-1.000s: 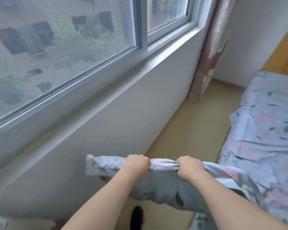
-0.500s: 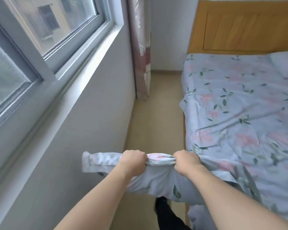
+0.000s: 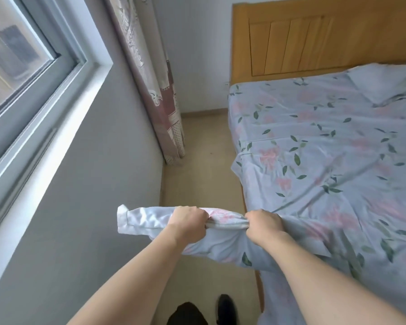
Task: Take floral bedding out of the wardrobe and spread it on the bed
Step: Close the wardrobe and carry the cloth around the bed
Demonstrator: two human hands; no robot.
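The floral bedding (image 3: 333,174) is pale blue with pink flowers and green leaves. It covers most of the bed on the right, wrinkled toward the near side. Its bunched near-left edge is lifted over the aisle. My left hand (image 3: 189,221) grips that bunched edge, with a short white-backed end (image 3: 136,219) sticking out to the left. My right hand (image 3: 264,225) grips the same edge a little to the right, close to the bed's side. Both fists are closed round the cloth. The wardrobe is out of view.
A wooden headboard (image 3: 314,41) stands at the far end, with a pillow (image 3: 382,84) in matching fabric below it. A narrow beige floor aisle (image 3: 204,160) runs between bed and grey wall. A window (image 3: 21,73) and a patterned curtain (image 3: 159,97) are on the left.
The view has swung from the window and wall round to the bed and headboard. Both hands keep the same grip on the bunched edge, which stays in front of me.
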